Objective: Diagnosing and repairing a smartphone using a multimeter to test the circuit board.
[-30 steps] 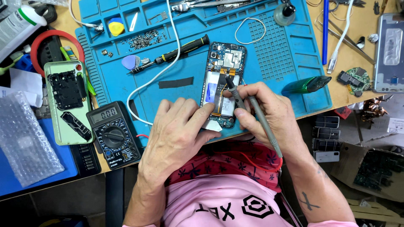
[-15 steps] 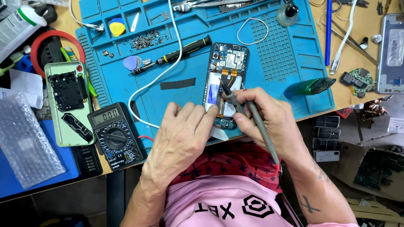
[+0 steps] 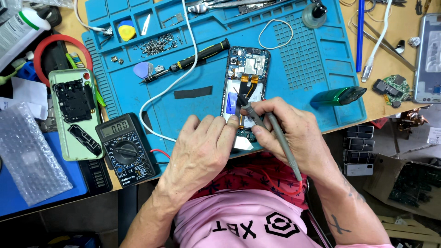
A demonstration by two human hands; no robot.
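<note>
An opened phone with its back off lies on the blue repair mat, its boards and orange flex cables exposed. My right hand grips a grey test probe like a pen, its tip touching the phone's middle. My left hand rests on the phone's lower end, fingers pressing the bottom edge and seeming to pinch a second dark probe tip. A black multimeter sits left of my left hand, at the mat's corner.
A black screwdriver and a white cable cross the mat. Loose screws and picks lie at upper left. A green phone shell with black parts lies left, bubble wrap beyond. A green device sits right.
The probe tip has shifted slightly on the phone's middle. My left hand stays on the phone's lower end. The view has drifted a little.
</note>
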